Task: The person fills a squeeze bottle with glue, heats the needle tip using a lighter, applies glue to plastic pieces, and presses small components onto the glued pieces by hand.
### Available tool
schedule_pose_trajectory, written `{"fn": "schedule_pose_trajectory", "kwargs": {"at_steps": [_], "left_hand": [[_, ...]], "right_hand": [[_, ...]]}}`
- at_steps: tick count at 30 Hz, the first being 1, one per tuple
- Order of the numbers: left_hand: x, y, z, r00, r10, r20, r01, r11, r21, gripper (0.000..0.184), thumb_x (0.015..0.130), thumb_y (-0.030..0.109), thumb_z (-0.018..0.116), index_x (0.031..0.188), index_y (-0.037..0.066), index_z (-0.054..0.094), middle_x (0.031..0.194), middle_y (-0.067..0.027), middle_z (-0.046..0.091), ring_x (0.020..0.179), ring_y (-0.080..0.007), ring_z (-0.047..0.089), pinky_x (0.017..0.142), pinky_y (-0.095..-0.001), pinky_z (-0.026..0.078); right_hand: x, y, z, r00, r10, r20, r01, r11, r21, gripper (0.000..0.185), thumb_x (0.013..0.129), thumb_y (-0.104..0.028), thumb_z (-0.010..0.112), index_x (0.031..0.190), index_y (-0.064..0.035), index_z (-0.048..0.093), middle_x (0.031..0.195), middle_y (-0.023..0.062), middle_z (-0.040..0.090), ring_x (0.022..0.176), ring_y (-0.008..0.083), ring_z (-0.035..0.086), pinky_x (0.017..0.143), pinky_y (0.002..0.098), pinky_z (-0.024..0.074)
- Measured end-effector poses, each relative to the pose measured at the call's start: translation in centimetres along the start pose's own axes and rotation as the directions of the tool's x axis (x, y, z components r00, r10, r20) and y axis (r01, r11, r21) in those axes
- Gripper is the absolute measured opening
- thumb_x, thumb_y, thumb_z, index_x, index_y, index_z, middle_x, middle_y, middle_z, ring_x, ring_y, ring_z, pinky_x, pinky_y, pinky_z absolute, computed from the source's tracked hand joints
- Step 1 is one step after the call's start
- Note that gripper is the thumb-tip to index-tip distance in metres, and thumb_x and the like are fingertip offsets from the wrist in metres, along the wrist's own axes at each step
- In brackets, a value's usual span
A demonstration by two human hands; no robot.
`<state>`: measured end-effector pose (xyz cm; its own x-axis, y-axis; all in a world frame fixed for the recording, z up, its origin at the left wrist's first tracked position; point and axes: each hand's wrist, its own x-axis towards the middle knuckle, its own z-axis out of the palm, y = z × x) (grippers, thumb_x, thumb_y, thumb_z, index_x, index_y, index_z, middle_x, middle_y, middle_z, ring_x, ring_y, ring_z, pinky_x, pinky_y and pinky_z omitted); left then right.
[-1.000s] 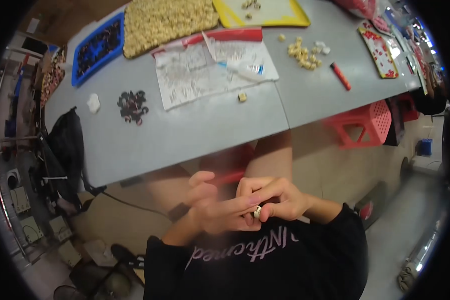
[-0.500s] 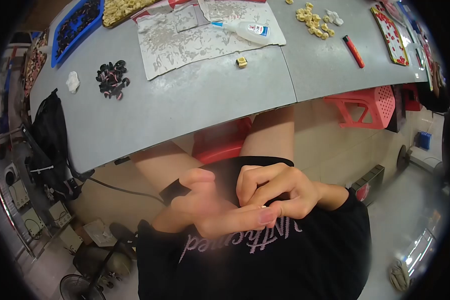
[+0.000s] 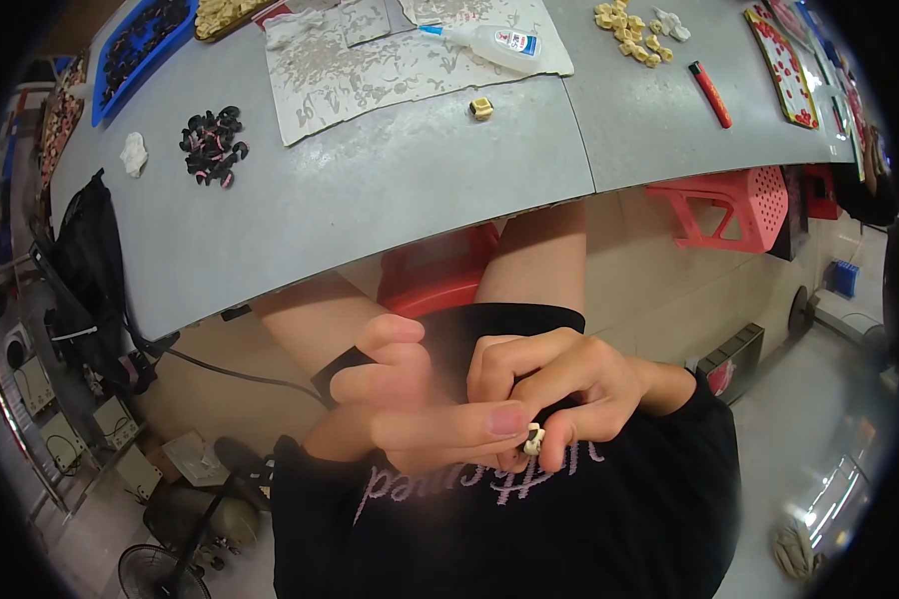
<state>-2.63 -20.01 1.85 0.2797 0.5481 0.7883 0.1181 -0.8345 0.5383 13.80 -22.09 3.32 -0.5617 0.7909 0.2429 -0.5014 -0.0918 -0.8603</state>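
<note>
Over my lap, a small cream-and-black piece (image 3: 534,439) sits at the meeting fingertips of both hands. My left hand (image 3: 410,399) is closed, with the piece between its fingertips; part of this hand is blurred. My right hand (image 3: 569,384) has its fingers curled, and its thumb and fingertips close on the piece from the other side. On the grey table (image 3: 370,215) beyond lies a similar cream-and-black piece (image 3: 481,109). To its left is a pile of small curved black-and-pink pieces (image 3: 213,147).
A glue bottle (image 3: 504,46) with a blue tip lies on stained paper (image 3: 370,95). Cream pieces (image 3: 629,35), a red marker-like stick (image 3: 710,95) and a tray with red bits (image 3: 781,70) are at right. A blue tray (image 3: 103,105) stands far left. Beside the table is a red stool (image 3: 759,205).
The small cream-and-black piece has come into view between the fingertips, where it was mostly hidden. My right thumb has shifted downward and the left fingertip has moved slightly up and left.
</note>
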Motion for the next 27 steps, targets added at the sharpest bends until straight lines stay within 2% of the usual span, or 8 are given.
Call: {"fn": "schedule_pose_trajectory", "kwargs": {"at_steps": [7,14,16,20,23,24,25,27], "left_hand": [[0.4,-0.3,-0.5,0.998,0.031,0.06,-0.028,0.998,-0.055,0.011,0.068,0.045,0.071,0.073,0.035,0.069,0.105,0.0125,0.044,0.133,-0.0185,0.016,0.094,-0.0477,0.029],[0.2,0.1,-0.1,0.999,-0.035,0.025,0.035,0.999,0.0,0.013,0.067,0.044,0.073,0.077,0.036,0.068,0.107,0.0118,0.042,0.132,-0.0189,0.017,0.096,-0.0457,0.029],[0.5,-0.4,0.9,1.0,-0.025,-0.013,0.025,0.997,0.068,0.016,0.067,0.045,0.074,0.079,0.036,0.067,0.109,0.0103,0.042,0.131,-0.0195,0.017,0.096,-0.0438,0.03],[0.7,-1.1,0.6,0.996,-0.045,-0.077,0.056,0.988,0.141,0.013,0.074,0.038,0.069,0.082,0.027,0.067,0.089,0.0143,0.053,0.102,-0.0165,0.031,0.077,-0.0353,0.035],[0.6,-1.3,1.1,0.987,-0.077,-0.14,0.097,0.985,0.141,0.01,0.074,0.033,0.07,0.082,0.027,0.067,0.095,0.0151,0.053,0.109,-0.0177,0.031,0.083,-0.0357,0.036],[0.7,-1.4,0.9,0.992,-0.088,-0.089,0.097,0.989,0.11,0.01,0.074,0.033,0.07,0.082,0.028,0.067,0.097,0.0147,0.053,0.11,-0.0188,0.032,0.085,-0.0362,0.036],[0.8,-1.7,0.5,0.995,-0.094,-0.041,0.097,0.992,0.076,0.01,0.074,0.033,0.07,0.082,0.028,0.067,0.098,0.0142,0.054,0.111,-0.02,0.033,0.088,-0.0368,0.035],[0.6,-2.2,0.4,0.989,-0.144,-0.038,0.141,0.987,-0.08,0.014,0.069,0.021,0.072,0.082,0.021,0.066,0.102,0.0032,0.056,0.108,-0.0251,0.043,0.087,-0.0379,0.04]], "right_hand": [[-0.1,-0.1,-0.2,0.999,0.0,0.035,0.0,1.0,-0.012,0.03,0.081,-0.029,0.066,0.087,0.0009,0.067,0.087,0.0088,0.06,0.081,0.0245,0.052,0.071,0.0348,0.0412],[-0.4,0.1,-0.4,1.0,-0.015,-0.004,0.015,0.999,-0.038,0.033,0.08,-0.03,0.066,0.088,0.0019,0.066,0.088,0.0098,0.056,0.08,0.0243,0.052,0.069,0.0363,0.0424],[-0.5,0.1,-0.3,0.993,-0.016,-0.118,0.004,0.994,-0.105,0.037,0.08,-0.032,0.065,0.091,0.0032,0.065,0.088,0.0099,0.054,0.079,0.024,0.051,0.068,0.036,0.0426],[-0.2,0.1,-0.4,0.972,-0.093,-0.216,0.023,0.951,-0.309,0.042,0.081,-0.035,0.063,0.094,0.0052,0.064,0.087,0.01,0.05,0.078,0.0234,0.051,0.066,0.0354,0.0429],[-0.2,0.1,-0.2,0.964,-0.112,-0.24,0.004,0.912,-0.41,0.045,0.085,-0.039,0.058,0.098,0.0041,0.064,0.09,0.0101,0.052,0.079,0.0228,0.051,0.067,0.0346,0.0431],[-0.1,-0.1,-0.3,0.962,-0.117,-0.248,-0.004,0.898,-0.44,0.046,0.085,-0.04,0.057,0.099,0.0038,0.064,0.09,0.0103,0.052,0.08,0.0228,0.051,0.067,0.0347,0.0432],[0.1,-0.4,-0.5,0.96,-0.125,-0.249,-0.022,0.857,-0.514,0.041,0.083,-0.034,0.06,0.102,0.0021,0.063,0.091,0.0105,0.052,0.079,0.023,0.052,0.068,0.0336,0.0437],[0.5,-1.6,-0.9,0.957,-0.14,-0.253,-0.065,0.75,-0.658,0.037,0.079,-0.023,0.066,0.108,-0.0014,0.061,0.093,0.011,0.052,0.079,0.0235,0.053,0.07,0.0315,0.0445]]}}
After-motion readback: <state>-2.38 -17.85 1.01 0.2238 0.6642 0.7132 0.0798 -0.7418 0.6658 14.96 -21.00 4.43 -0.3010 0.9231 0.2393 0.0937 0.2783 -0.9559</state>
